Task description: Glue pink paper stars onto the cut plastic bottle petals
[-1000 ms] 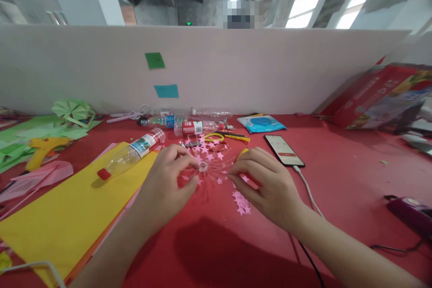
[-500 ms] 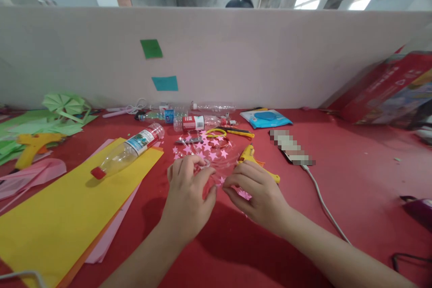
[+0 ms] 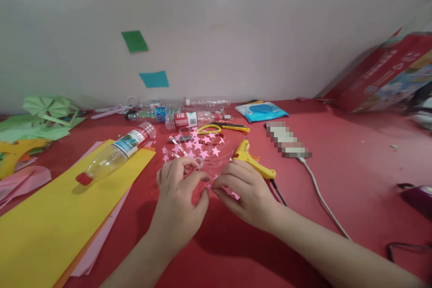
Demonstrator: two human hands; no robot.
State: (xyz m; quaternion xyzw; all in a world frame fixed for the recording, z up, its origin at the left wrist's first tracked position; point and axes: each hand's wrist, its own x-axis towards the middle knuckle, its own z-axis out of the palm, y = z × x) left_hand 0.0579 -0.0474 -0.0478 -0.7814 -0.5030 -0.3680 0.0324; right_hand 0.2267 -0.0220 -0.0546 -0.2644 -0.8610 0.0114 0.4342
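Note:
A clear plastic piece [image 3: 200,162] with curved strips lies in the middle of the red table, with several pink stars [image 3: 203,154] on and around it. My left hand [image 3: 178,189] has its fingers curled round the near left part of the clear plastic. On the right, my right hand [image 3: 245,189] pinches at the near edge of the plastic, close to a few pink stars. Its fingertips are small and partly hidden. A yellow glue gun [image 3: 253,160] lies just beyond my right hand.
Yellow paper [image 3: 67,207] with a bottle [image 3: 116,153] lies left. Behind are more bottles [image 3: 185,120], yellow-handled scissors [image 3: 209,129] and a blue packet [image 3: 261,111]. A phone [image 3: 286,139] with a white cable lies right. A second glue gun [image 3: 16,150] is far left.
The view has shifted, so the table things appear further left and higher. Both hands keep nearly the same pose by the clear plastic. More of the glue gun and its black cord shows.

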